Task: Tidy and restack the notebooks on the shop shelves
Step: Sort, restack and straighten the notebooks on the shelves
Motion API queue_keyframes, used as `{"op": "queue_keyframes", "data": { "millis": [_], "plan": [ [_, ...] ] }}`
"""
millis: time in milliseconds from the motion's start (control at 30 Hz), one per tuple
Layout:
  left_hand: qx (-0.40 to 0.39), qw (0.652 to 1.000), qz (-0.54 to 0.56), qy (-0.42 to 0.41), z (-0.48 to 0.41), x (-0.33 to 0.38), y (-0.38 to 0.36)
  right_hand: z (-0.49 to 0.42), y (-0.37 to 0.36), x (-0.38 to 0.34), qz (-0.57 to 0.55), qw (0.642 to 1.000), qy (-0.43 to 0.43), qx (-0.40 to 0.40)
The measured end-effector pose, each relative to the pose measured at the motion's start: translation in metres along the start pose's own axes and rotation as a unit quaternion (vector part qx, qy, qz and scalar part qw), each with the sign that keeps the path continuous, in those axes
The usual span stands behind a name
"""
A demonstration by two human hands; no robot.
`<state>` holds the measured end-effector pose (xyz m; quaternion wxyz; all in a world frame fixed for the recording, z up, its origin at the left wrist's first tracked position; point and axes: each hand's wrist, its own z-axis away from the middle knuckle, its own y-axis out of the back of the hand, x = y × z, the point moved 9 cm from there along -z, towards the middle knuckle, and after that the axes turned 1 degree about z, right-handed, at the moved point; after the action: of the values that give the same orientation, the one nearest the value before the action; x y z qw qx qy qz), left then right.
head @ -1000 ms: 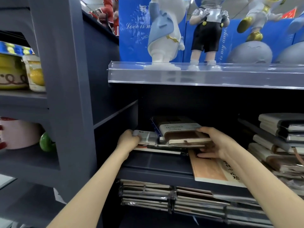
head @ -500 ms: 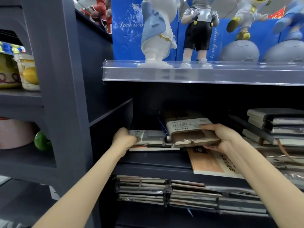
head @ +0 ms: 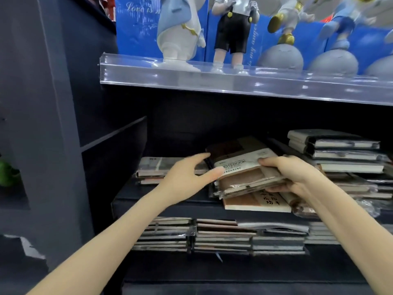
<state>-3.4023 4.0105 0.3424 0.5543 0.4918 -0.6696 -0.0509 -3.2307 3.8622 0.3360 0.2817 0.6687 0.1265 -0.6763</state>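
**A:** What sat furthest left on the middle shelf (head: 191, 207)?

**B:** A low pile of flat notebooks (head: 153, 167), close to the shelf's left wall.

**A:** And my left hand?

**B:** Your left hand (head: 185, 177) was just right of that pile. Its fingers (head: 202, 156) were straight and spread, holding nothing. Your thumb tip reached the left edge of the wrapped brown notebook bundle (head: 240, 179); I could not tell if it touched.

**A:** Where was that bundle?

**B:** It was raised and tilted over the front middle of the shelf, above an orange notebook (head: 248, 202) that lay flat there. Your right hand (head: 295, 173) gripped its right end, thumb on top and the other fingers curled underneath.

**A:** What was further right?

**B:** A stack of dark notebooks (head: 336, 150) stood just behind your right wrist. Rows of packed notebooks (head: 212, 235) filled the shelf below, and figurines (head: 180, 28) stood on the one above, behind a clear rail (head: 191, 75).
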Motion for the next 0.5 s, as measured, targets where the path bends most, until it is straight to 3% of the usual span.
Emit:
{"op": "queue_keyframes", "data": {
  "millis": [67, 100, 133, 200, 233, 267, 333, 400, 500],
  "plan": [
    [-0.052, 0.998, -0.019, -0.003, -0.003, 0.005, -0.024, 0.006, -0.003, -0.001, 0.085, 0.996, 0.002, -0.003],
    [-0.061, 0.998, -0.028, -0.011, -0.004, 0.008, -0.032, 0.008, -0.002, -0.005, 0.189, 0.982, 0.022, 0.015],
    [-0.062, 0.997, -0.033, -0.019, -0.006, 0.01, -0.038, 0.009, 0.0, -0.011, 0.331, 0.941, 0.057, 0.046],
    [-0.05, 0.997, -0.042, -0.034, -0.01, 0.018, -0.042, 0.019, -0.007, -0.035, 0.569, 0.797, 0.159, 0.124],
    [-0.049, 0.996, -0.054, -0.04, -0.011, 0.022, -0.044, 0.024, -0.015, -0.044, 0.621, 0.745, 0.199, 0.142],
    [-0.053, 0.995, -0.067, -0.046, -0.012, 0.026, -0.046, 0.028, -0.024, -0.048, 0.647, 0.716, 0.222, 0.136],
    [-0.06, 0.995, -0.073, -0.043, -0.013, 0.027, -0.045, 0.026, -0.036, -0.045, 0.678, 0.699, 0.214, 0.081],
    [-0.041, 0.998, -0.052, -0.017, -0.013, 0.014, -0.03, 0.023, -0.038, -0.045, 0.681, 0.708, 0.185, 0.037],
    [0.066, 0.995, -0.065, 0.036, -0.015, -0.023, 0.016, 0.025, -0.049, -0.062, 0.643, 0.735, 0.215, 0.029]
  ]
}}
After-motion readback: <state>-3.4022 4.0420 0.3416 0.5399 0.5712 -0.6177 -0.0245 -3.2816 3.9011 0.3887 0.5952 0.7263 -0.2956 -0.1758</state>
